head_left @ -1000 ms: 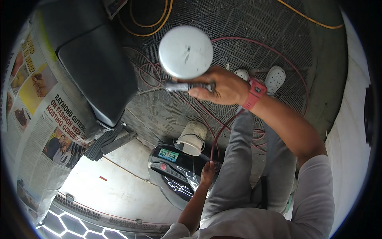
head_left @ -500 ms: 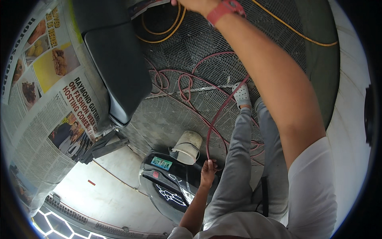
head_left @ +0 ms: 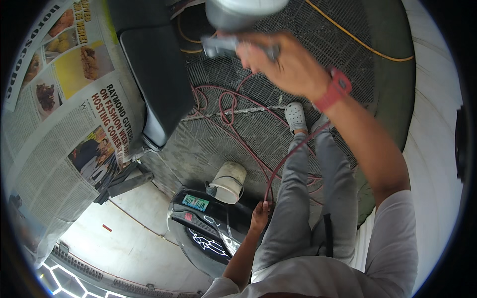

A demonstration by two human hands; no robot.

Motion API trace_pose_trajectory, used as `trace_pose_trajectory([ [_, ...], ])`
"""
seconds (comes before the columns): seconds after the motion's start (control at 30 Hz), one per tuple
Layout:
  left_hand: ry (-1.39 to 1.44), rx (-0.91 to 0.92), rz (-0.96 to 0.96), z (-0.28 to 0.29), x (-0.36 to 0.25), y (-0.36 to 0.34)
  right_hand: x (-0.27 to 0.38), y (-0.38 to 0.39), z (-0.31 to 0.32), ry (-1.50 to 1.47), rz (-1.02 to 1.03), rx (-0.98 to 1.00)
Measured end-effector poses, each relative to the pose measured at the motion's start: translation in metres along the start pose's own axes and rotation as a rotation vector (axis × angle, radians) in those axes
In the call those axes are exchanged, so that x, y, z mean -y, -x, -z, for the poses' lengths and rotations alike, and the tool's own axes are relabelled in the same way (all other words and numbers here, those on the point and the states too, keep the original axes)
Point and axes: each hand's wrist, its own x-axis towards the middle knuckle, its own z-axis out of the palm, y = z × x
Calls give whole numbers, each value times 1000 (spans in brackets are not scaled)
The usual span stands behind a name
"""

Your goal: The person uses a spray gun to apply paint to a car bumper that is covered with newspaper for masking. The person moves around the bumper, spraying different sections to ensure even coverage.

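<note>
Near the top of the view, a blurred spray gun (head_left: 221, 47) with a pale cup (head_left: 243, 14) faces the dark panel (head_left: 154, 79), apart from it. The right hand (head_left: 295, 64) has its fingers curled around the gun's grip; the left hand (head_left: 259, 215) has its own closed about the red hose (head_left: 298, 146). Newspaper (head_left: 97, 164) already covers the surface beside the panel; how much of the panel is finished or left cannot be told.
</note>
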Motion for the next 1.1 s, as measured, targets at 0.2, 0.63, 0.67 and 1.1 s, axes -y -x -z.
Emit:
trace_pose_trajectory([
  [0.2, -274, -22, -153, 2, 0, 10, 46, 42, -9, -71, -231, 347],
  [0.63, 136, 21, -101, 3, -34, 11, 64, -156, 29, 103, -110, -182],
  [0.67, 206, 14, -61, -8, -32, 20, 61, -168, 19, 104, -102, -189],
  [1.1, -56, 39, -77, 3, -5, 23, 96, -33, 13, 126, -20, 112],
])
